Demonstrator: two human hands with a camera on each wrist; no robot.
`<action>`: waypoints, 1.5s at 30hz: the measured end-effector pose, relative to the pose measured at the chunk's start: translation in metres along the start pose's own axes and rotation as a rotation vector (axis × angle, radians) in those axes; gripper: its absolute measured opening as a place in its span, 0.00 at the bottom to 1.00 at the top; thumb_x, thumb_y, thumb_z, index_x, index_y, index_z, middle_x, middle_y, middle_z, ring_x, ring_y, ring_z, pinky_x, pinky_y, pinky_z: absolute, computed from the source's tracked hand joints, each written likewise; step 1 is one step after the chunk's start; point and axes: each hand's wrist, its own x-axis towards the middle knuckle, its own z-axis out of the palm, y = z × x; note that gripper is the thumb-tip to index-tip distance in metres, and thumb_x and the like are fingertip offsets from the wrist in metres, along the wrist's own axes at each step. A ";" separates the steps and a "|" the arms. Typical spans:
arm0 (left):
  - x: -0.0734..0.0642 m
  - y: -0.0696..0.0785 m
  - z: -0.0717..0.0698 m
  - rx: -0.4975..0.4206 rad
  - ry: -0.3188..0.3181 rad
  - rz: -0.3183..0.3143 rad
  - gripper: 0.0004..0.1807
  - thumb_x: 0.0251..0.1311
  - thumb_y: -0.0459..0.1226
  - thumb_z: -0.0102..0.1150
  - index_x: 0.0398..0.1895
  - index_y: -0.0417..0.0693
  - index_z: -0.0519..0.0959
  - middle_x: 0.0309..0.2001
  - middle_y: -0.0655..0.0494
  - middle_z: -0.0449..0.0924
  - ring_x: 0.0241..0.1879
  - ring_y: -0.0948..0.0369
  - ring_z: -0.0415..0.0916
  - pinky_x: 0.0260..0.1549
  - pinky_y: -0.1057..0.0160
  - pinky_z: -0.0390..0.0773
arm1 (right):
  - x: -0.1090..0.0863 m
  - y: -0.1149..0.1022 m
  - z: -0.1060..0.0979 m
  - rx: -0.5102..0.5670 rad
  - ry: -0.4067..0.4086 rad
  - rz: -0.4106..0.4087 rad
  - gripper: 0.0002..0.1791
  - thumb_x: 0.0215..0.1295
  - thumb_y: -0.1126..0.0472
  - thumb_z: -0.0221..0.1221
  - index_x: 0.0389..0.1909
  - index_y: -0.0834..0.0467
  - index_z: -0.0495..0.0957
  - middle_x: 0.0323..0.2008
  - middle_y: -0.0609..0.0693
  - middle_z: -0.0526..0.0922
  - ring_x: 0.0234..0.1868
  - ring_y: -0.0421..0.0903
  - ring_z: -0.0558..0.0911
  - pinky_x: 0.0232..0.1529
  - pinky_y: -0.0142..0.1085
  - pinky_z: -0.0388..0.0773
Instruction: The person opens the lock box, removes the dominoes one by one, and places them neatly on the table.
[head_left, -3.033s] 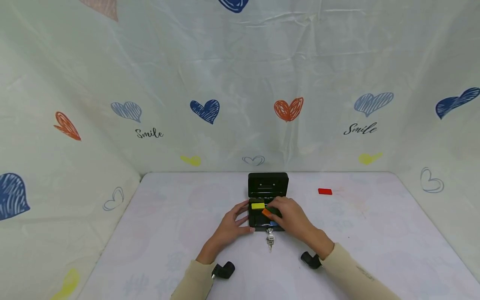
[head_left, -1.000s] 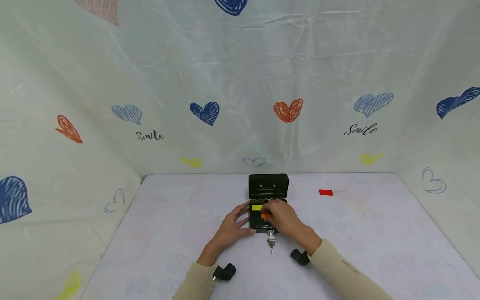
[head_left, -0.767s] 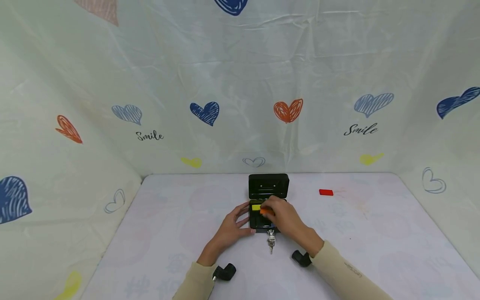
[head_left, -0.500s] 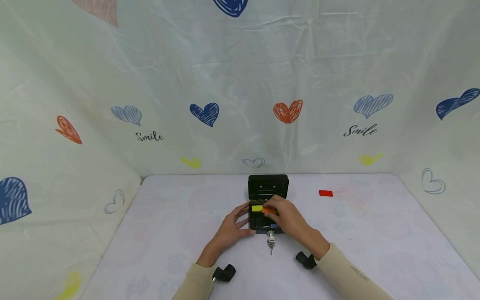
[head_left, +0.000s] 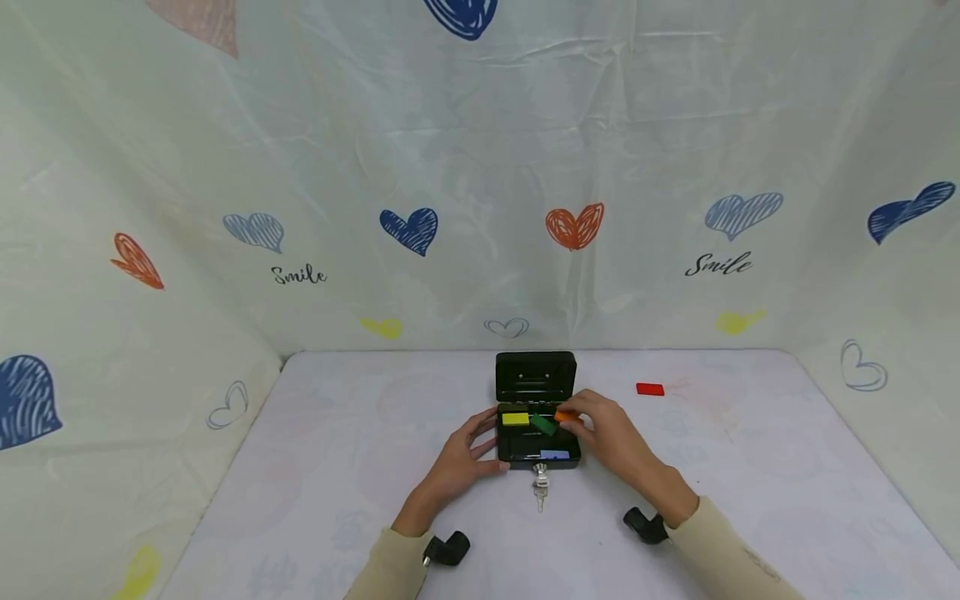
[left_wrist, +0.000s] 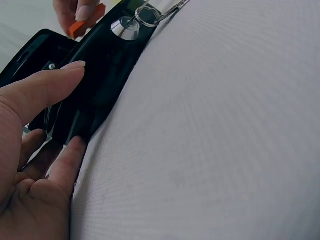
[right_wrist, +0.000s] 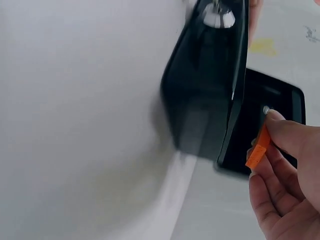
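Note:
A black cash box (head_left: 517,450) stands on the table with its lid (head_left: 536,375) raised. My left hand (head_left: 461,454) rests against the box's left side, fingers spread and thumb by the front corner. Between thumb and fingers, my right hand (head_left: 611,429) pinches an orange block (right_wrist: 260,147) at the right rim of the box. Inside the box are a yellow block (head_left: 515,419) at the back left, a slanted green block (head_left: 543,425) beside it, and a blue block (head_left: 555,455) along the front. The lock (left_wrist: 125,28) sits on the front face.
Keys (head_left: 541,496) hang from the lock onto the white table (head_left: 360,500). To the right of the box lies a red block (head_left: 650,389). A pale curtain (head_left: 480,167) printed with hearts surrounds the table at the back and sides.
My right hand first shifted left over the box, then moved right with the orange block to the right rim, uncovering the green and blue blocks. My left hand stays at the box.

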 end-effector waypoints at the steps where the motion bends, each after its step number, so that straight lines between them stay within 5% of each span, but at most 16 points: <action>1: 0.000 0.000 0.000 -0.002 -0.001 -0.001 0.49 0.43 0.30 0.71 0.69 0.62 0.57 0.67 0.50 0.58 0.62 0.49 0.64 0.51 0.61 0.75 | -0.002 0.003 -0.002 -0.002 0.004 -0.003 0.14 0.50 0.66 0.68 0.41 0.55 0.82 0.38 0.41 0.79 0.39 0.39 0.78 0.43 0.37 0.81; 27: -0.001 -0.005 -0.001 -0.007 -0.014 0.022 0.48 0.44 0.31 0.71 0.69 0.61 0.57 0.67 0.50 0.57 0.62 0.49 0.63 0.52 0.62 0.74 | -0.041 0.090 -0.051 -0.153 0.062 -0.008 0.18 0.43 0.73 0.70 0.38 0.57 0.82 0.35 0.44 0.80 0.38 0.44 0.79 0.41 0.42 0.80; 35: -0.013 0.023 0.002 0.002 -0.024 0.029 0.46 0.46 0.28 0.68 0.70 0.48 0.56 0.67 0.42 0.57 0.62 0.45 0.62 0.53 0.58 0.73 | -0.040 0.104 -0.057 -0.188 0.014 0.033 0.17 0.44 0.72 0.69 0.37 0.57 0.82 0.33 0.45 0.79 0.36 0.45 0.78 0.41 0.44 0.80; 45: 0.000 -0.004 -0.001 -0.001 -0.010 0.027 0.48 0.44 0.30 0.71 0.69 0.61 0.57 0.67 0.49 0.58 0.62 0.48 0.63 0.52 0.62 0.74 | -0.036 0.114 -0.060 -0.207 -0.015 0.038 0.15 0.44 0.73 0.69 0.36 0.58 0.83 0.32 0.46 0.79 0.35 0.46 0.78 0.40 0.45 0.80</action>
